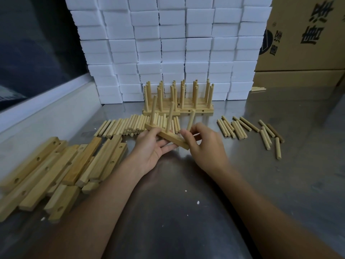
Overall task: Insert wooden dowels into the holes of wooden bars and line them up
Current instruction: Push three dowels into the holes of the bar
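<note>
Currently left hand (153,146) cradles the bar (166,136) mid-air, two dowels seated; right hand (202,142) pinches a third dowel (191,121) near the bar's free end. Light, stiff wood — grip the dowel low. Finished bars (178,104) stand behind.

Pale tan dowels (137,124), white blocks (173,43), grey steel table (280,184).

We have bare worktop (186,202) nearest us and at far right. Loose bars (56,165) crowd the left, dowel heaps (130,125) and scattered dowels (261,131) flank the middle, finished racks (177,101) and white blocks (168,53) wall off the back.
</note>
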Available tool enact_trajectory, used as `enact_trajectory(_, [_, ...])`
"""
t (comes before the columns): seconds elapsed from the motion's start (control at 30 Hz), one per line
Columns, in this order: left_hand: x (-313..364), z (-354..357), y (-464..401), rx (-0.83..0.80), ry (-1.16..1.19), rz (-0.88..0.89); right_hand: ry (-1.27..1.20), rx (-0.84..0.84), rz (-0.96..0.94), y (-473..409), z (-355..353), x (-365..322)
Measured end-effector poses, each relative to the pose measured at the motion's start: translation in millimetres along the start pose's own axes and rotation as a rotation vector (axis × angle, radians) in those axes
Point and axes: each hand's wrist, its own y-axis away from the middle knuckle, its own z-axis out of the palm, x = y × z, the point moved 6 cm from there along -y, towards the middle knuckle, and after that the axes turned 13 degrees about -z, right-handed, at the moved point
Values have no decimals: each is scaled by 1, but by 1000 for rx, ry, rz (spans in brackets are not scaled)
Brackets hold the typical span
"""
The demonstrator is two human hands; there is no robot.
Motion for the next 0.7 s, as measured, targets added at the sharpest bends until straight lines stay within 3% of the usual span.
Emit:
enact_trajectory(0.17, [1,-4,-2,-2,47,2,0,-79,-51,1,6,1])
enact_trajectory(0.47, [1,1,-3,-24,-21,49,-18,26,118,-3,-2,23])
enact_trajectory(0.7, [2,1,-1,0,-52,61,178,159,303,-10,-34,48])
